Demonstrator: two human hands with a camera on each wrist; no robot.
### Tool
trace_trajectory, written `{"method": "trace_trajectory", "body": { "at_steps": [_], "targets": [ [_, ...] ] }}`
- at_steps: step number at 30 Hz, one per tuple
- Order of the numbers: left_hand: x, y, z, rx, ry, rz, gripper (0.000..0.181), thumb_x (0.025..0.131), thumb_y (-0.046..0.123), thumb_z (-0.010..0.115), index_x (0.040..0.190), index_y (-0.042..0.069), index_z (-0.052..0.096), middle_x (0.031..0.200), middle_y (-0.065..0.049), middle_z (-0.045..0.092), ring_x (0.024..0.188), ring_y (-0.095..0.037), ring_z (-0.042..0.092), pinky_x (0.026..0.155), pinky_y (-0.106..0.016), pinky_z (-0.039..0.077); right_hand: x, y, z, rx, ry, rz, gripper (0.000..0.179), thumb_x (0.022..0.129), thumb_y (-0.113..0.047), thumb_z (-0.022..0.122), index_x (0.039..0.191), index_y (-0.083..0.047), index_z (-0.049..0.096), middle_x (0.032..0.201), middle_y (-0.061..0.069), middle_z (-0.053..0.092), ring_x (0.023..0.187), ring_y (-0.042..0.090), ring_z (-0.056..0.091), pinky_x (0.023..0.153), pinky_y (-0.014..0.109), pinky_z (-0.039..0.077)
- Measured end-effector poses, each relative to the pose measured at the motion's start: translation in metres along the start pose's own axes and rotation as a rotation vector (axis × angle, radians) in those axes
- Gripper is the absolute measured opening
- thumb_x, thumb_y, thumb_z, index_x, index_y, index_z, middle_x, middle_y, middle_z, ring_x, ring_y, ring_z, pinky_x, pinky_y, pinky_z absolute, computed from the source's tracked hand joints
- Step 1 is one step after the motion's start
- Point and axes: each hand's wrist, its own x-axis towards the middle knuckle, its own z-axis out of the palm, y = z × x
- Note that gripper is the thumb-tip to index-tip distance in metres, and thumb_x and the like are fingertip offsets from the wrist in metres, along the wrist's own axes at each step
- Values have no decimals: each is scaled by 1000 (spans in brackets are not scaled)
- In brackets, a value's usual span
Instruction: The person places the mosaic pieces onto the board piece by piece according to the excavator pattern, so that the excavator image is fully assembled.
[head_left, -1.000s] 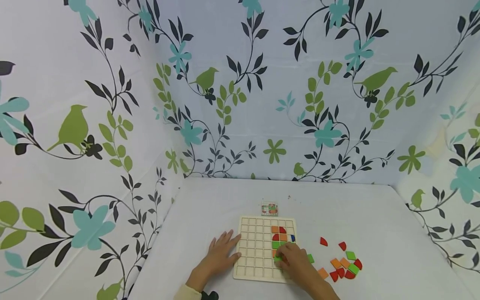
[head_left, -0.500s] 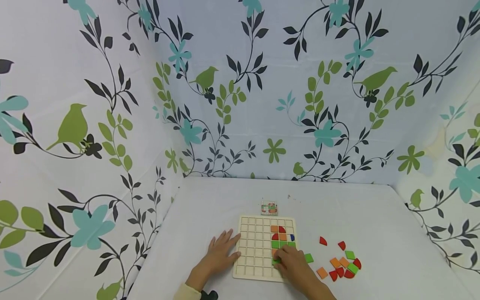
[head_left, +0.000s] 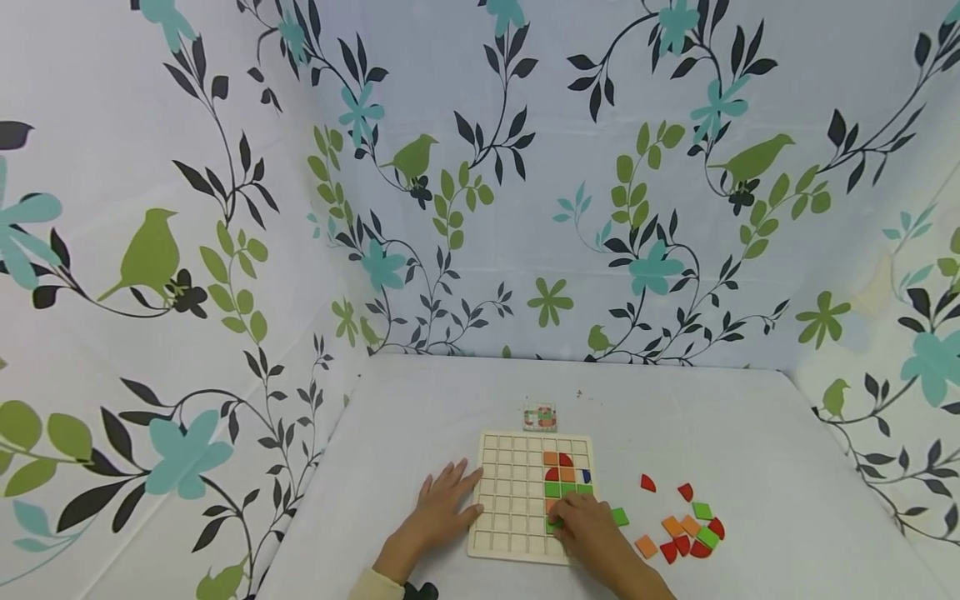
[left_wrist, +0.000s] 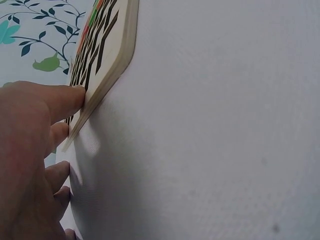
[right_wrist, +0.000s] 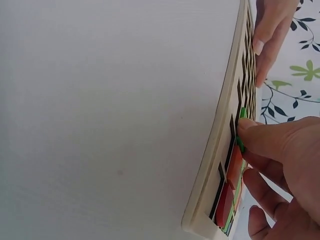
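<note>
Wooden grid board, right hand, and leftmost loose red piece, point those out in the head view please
Wooden grid board (head_left: 505, 504), head view: a bare cell in its left half.
Right hand (head_left: 588, 527), head view: back of the hand.
Leftmost loose red piece (head_left: 648, 483), head view: middle of its top face.

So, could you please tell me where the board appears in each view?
Head: the board is low in the picture, just right of centre.
Left wrist: upper left, slanting, cut off by the top edge.
Right wrist: a slanting strip right of centre, from the top edge to the bottom.
Shared landmark: the left hand, beside the board in all three.
</note>
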Motion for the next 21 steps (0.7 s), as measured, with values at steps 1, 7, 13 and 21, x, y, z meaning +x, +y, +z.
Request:
{"method": "trace_trajectory", "body": {
  "at_steps": [1,7,13,21],
  "targets": [
    [0,0,0,1,-1,-2,63,104,42,63,161,19,46,171,-18,31,159,-46,24,123,-76,10,0,0,0,2,-6,-6,15,92,-23,83,99,-29,71,103,-16,64,94,9,51,73,28,38],
    [-1,1,1,5,0,-5,63,104,42,63,160,19,46,172,-17,32,159,-45,24,124,-75,10,-3,3,0,7,6,-38,16,93,-21,82,99,-29,71,104,-17,62,94,7,49,72,27,36],
    [-1,3,-1,-2,4,2,62,104,40,64,160,18,47,171,-19,32,159,-47,24,123,-76,10,-1,18,-11,115,1,90,10,94,-24,82,98,-27,74,104,-13,61,99,12,53,80,34,44],
    [-2,2,-1,2,9,5,62,103,40,64,159,18,48,170,-19,33,158,-47,25,122,-77,11,-2,86,-50,47,153,438,29,94,-18,79,117,-2,69,111,16,66,95,29,62,88,53,59]
  ]
}}
